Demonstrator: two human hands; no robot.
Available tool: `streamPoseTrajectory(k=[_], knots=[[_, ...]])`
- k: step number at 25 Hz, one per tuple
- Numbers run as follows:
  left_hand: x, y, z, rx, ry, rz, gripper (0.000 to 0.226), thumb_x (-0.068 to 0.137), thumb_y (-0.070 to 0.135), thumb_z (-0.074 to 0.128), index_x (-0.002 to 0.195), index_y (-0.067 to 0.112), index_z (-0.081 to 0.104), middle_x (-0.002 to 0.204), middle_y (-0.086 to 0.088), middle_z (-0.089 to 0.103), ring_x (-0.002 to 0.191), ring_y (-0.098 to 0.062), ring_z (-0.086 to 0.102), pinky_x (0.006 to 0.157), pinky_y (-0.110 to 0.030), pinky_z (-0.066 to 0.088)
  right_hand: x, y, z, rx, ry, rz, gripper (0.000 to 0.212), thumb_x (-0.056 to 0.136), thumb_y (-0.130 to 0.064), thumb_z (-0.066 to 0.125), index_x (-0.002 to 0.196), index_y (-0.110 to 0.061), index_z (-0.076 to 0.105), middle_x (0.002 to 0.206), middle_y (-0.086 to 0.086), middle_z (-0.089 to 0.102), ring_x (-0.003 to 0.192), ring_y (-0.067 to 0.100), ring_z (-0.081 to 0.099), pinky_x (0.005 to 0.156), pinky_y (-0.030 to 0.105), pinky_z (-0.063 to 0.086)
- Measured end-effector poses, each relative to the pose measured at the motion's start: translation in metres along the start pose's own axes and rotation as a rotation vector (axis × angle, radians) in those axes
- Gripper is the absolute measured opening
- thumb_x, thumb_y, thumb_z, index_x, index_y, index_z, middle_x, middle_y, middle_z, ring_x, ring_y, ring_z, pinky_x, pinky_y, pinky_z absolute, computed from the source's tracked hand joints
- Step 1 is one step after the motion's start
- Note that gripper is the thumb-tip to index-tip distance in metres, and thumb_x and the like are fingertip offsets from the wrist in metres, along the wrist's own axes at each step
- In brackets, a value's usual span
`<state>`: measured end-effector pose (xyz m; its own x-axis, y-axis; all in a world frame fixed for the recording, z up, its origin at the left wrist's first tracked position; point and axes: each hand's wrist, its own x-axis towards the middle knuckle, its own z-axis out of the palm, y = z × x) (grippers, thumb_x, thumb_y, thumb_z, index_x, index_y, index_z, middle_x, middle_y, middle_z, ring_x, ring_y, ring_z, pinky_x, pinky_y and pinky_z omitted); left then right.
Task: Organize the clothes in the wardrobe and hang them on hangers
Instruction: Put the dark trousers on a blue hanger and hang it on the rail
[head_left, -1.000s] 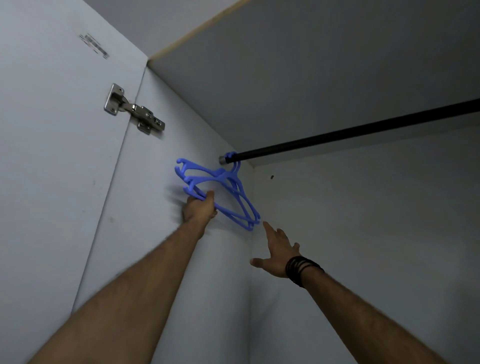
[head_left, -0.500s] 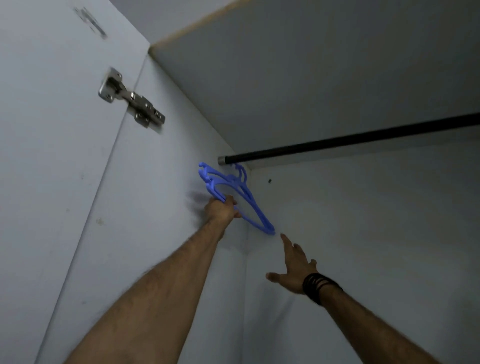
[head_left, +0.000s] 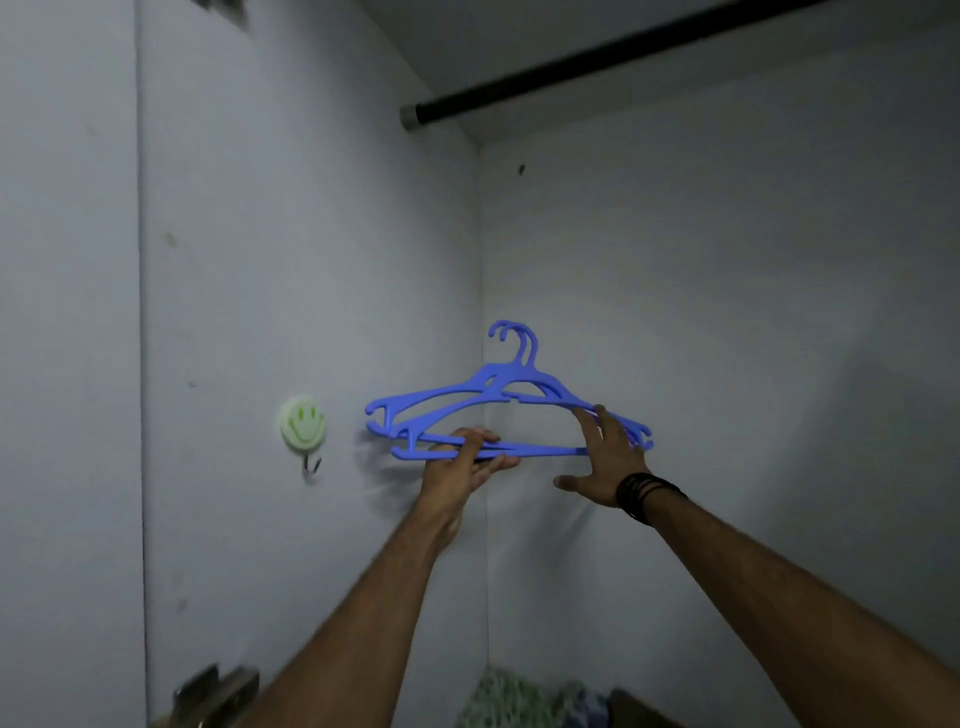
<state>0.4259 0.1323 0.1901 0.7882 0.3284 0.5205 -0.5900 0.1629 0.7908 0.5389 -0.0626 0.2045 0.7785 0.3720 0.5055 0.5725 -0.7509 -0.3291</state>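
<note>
Two blue plastic hangers (head_left: 498, 410), stacked together, are off the black rail (head_left: 597, 57) and held in mid-air in front of the wardrobe's back corner. The left hand (head_left: 462, 465) grasps the lower bars near their left end, fingers curled round them. The right hand (head_left: 605, 457) is released, fingers spread, its fingertips (head_left: 597, 413) just touching the right shoulder of the hangers, nothing gripped.

My read: this is the fetch-a-hanger step. Next the pair needs splitting, the right hand closing on one hanger while the left keeps the other, then down to the clothes (head_left: 524, 701) heaped at the wardrobe floor, only a corner of which shows. On the left wall a green smiley-face hook (head_left: 303, 427) sits just beside the hangers' tips.
</note>
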Motion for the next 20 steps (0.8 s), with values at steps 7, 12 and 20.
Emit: streamPoseTrajectory(k=[7, 12, 20], knots=[[-0.121, -0.133, -0.023, -0.075, 0.101, -0.328, 0.023, 0.102, 0.016, 0.049, 0.092, 0.000, 0.062, 0.102, -0.026, 0.070, 0.085, -0.033, 0.075, 0.072, -0.024, 0.060, -0.123, 0.090, 0.136, 0.066, -0.094, 0.077, 0.019, 0.095, -0.030, 0.061, 0.111, -0.021, 0.064, 0.163, 0.010, 0.011, 0.141, 0.035, 0.032, 0.106, 0.051, 0.040], [-0.187, -0.196, -0.050, -0.103, 0.246, -0.497, 0.021, 0.101, 0.015, 0.053, 0.094, 0.000, 0.065, 0.100, -0.026, 0.070, 0.083, -0.035, 0.074, 0.069, -0.026, 0.060, -0.209, 0.101, 0.196, 0.005, -0.163, 0.167, 0.027, 0.097, -0.019, 0.056, 0.122, -0.021, 0.067, 0.149, 0.010, 0.044, 0.131, 0.031, 0.047, 0.095, 0.042, 0.045], [-0.251, -0.242, -0.067, 0.102, 0.528, -1.180, 0.045, 0.092, 0.033, 0.068, 0.119, -0.002, 0.055, 0.113, -0.018, 0.063, 0.097, -0.039, 0.068, 0.066, -0.042, 0.057, -0.254, 0.114, 0.227, -0.125, -0.431, 0.182, 0.023, 0.092, -0.018, 0.056, 0.107, -0.013, 0.073, 0.111, 0.015, 0.068, 0.104, 0.033, 0.063, 0.081, 0.039, 0.052]])
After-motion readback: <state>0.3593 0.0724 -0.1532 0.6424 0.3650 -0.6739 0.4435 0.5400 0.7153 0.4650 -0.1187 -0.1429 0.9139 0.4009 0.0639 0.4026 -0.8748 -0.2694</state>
